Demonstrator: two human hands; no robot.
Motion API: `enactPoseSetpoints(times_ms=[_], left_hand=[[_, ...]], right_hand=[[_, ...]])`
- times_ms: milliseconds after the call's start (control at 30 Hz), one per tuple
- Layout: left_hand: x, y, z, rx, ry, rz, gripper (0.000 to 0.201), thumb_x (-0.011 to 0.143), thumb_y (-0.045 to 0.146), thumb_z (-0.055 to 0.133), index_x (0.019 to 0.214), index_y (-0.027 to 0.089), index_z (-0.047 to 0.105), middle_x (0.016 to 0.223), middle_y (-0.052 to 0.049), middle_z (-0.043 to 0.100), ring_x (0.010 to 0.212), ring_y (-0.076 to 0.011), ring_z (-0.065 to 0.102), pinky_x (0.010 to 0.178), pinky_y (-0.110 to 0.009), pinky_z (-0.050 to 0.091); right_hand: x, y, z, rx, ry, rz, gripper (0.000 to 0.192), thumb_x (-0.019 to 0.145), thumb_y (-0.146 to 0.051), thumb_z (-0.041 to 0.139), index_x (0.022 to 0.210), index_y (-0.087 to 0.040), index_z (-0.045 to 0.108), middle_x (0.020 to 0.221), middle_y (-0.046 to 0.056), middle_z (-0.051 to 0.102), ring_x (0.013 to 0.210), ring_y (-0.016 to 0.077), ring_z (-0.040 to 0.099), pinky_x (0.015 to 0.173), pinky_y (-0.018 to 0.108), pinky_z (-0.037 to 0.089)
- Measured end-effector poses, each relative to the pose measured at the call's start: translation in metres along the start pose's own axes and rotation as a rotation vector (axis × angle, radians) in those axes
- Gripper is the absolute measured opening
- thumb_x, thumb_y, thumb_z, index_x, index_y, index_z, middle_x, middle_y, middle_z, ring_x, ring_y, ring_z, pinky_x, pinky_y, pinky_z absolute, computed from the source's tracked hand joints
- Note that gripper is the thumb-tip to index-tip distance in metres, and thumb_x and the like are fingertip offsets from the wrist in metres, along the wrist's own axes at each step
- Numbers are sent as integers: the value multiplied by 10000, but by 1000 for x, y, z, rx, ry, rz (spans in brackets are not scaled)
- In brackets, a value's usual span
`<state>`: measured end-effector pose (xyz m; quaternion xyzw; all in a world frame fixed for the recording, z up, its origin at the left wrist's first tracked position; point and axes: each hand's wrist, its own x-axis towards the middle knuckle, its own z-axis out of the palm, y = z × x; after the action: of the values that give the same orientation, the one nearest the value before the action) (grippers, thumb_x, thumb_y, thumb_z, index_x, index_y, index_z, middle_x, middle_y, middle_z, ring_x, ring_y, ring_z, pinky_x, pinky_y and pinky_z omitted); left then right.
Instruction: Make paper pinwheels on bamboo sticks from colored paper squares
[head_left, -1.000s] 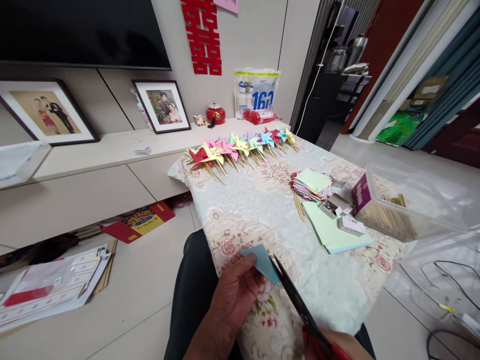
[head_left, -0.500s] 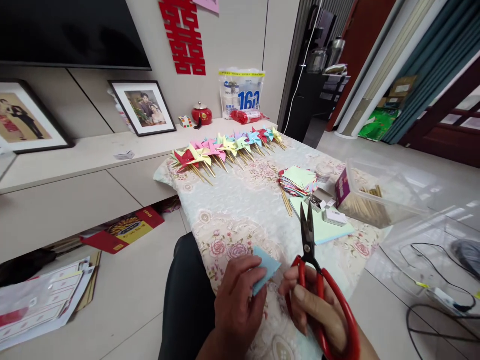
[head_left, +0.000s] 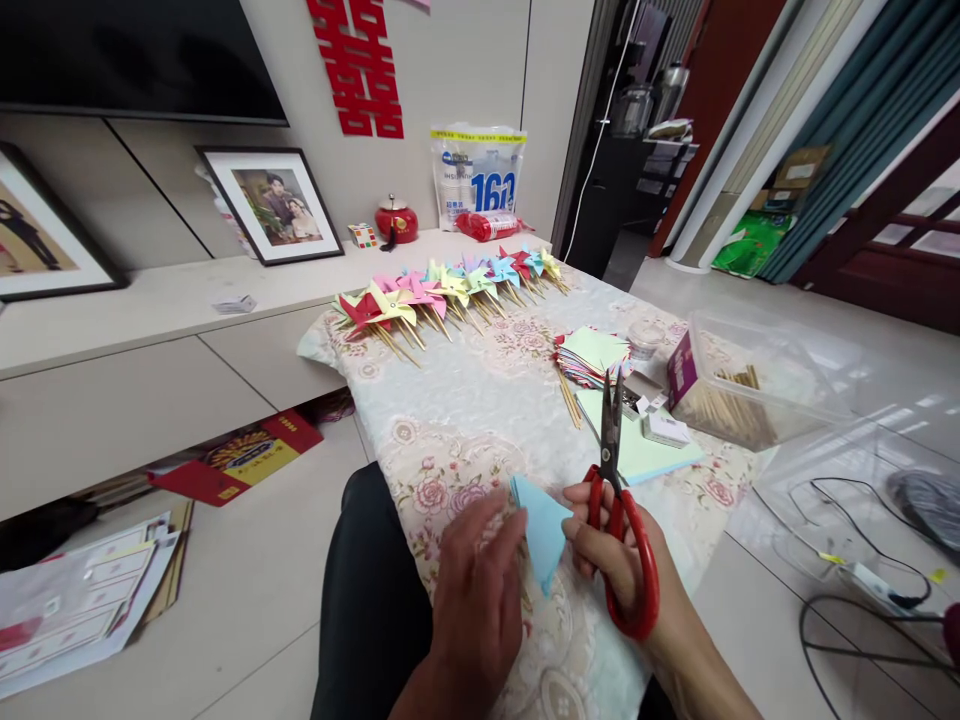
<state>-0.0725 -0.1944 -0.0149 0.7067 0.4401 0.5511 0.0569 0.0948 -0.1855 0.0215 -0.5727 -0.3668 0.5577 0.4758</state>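
My right hand (head_left: 619, 555) is closed round the red handles of a pair of scissors (head_left: 611, 450), whose dark blades point up and away, slightly parted. Its thumb and finger also pinch the right corner of a folded light blue paper (head_left: 545, 535). My left hand (head_left: 480, 585) is at the paper's left edge, fingers stretched out and somewhat blurred. Whether its fingertips touch the paper I cannot tell. The paper is a layered triangle held above the flowered tablecloth (head_left: 442, 440).
Paper pinwheels (head_left: 390, 305) on sticks lie in a row along the far left. To the right are a stack of coloured paper (head_left: 592, 352), light green sheets (head_left: 660, 458), a small white box (head_left: 666, 430) and a clear bin (head_left: 750, 420) of sticks.
My left fingers have loosened from the blue paper, which has turned and shows more of its face. My right hand has moved left with the scissors and now pinches the paper's corner.
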Motion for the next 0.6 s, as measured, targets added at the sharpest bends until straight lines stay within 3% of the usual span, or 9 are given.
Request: enactPoseSetpoints(times_ms=[67,133,167,233,300,400,533,600], left_hand=[[5,2,0,-225,2,-385,333,911,180,596,1242,200,619,1194,-128,657,1052,-238,657,848,-366,585],[13,5,-1,-625,-93,-850,297,920,347,616,1172,191,631,1054,-106,708,877,-213,689,747,-343,587],[17,6,-2,-830,-154,-1015,317,921,421,602,1120,178,651,995,-103,717,813,-204,685,711,-338,578],[24,8,-2,-1100,-263,-1194,305,863,452,679,958,162,690,866,-75,719,722,-170,656,679,-297,547],[28,8,0,-1199,-324,-1264,257,760,383,798,832,154,706,747,-35,695,657,-135,617,665,-258,516],[35,4,6,-1239,-287,-1297,198,696,293,846,739,154,712,644,7,647,603,-105,572,630,-225,483],[46,-7,20,-1314,-31,-1259,154,712,262,829,718,182,698,690,24,656,610,-98,561,605,-218,476],[50,-12,26,-1328,69,-1287,183,679,259,852,729,190,690,707,29,663,604,-100,565,571,-220,471]], right_hand=[[0,-1,-3,-64,-2,-29,411,729,-400,780,1025,-165,619,724,-29,600,529,110,506,513,254,406],[-2,-2,-4,-122,-21,-49,390,725,-390,781,1009,-171,628,739,-23,600,549,115,503,517,254,403],[-2,-3,-3,-143,-38,-56,372,726,-383,781,997,-175,632,748,-19,603,563,118,506,523,253,405],[-4,-4,-2,-167,-87,-62,336,745,-376,773,982,-183,635,757,-16,602,587,122,511,537,248,407],[-5,-6,-1,-170,-137,-61,326,773,-388,766,992,-188,632,750,-18,592,600,121,509,546,242,407],[-9,-5,-6,-125,-183,-53,385,796,-446,768,1046,-187,631,779,-5,591,619,123,511,560,240,413],[-27,6,-25,60,-315,-65,513,856,-619,636,1137,-190,639,716,-2,555,586,130,493,580,258,415],[-39,17,-36,68,-384,20,604,839,-717,570,1127,-194,658,715,21,574,574,141,511,570,265,396]])
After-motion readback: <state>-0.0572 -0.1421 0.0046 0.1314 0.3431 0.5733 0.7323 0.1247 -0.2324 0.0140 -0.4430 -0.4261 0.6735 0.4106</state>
